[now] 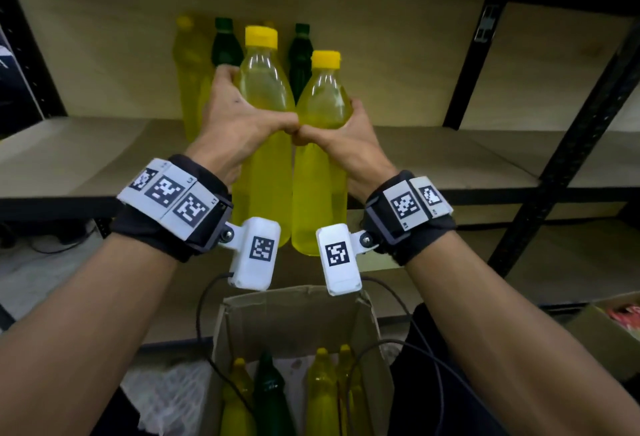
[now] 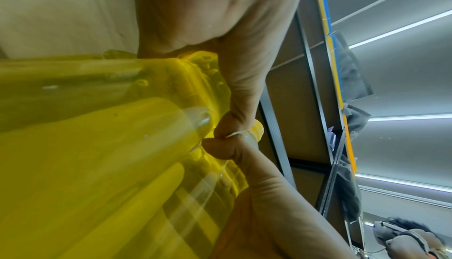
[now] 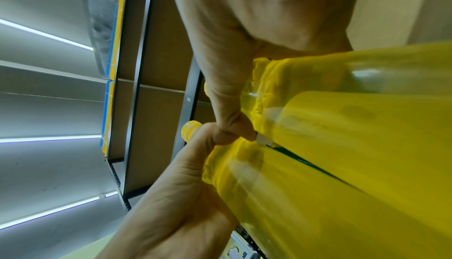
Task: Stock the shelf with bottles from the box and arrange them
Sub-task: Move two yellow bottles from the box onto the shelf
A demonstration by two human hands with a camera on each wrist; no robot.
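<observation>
Bottles fill both my hands: my left hand wraps a yellow bottle, my right hand curls round a second yellow bottle, thumbs touching between them. Both bottles stand upright, side by side, in front of the shelf. Beyond my fingers, more yellow and green bottles stand at the shelf's back. Below my wrists sits the open box, bottles inside.
</observation>
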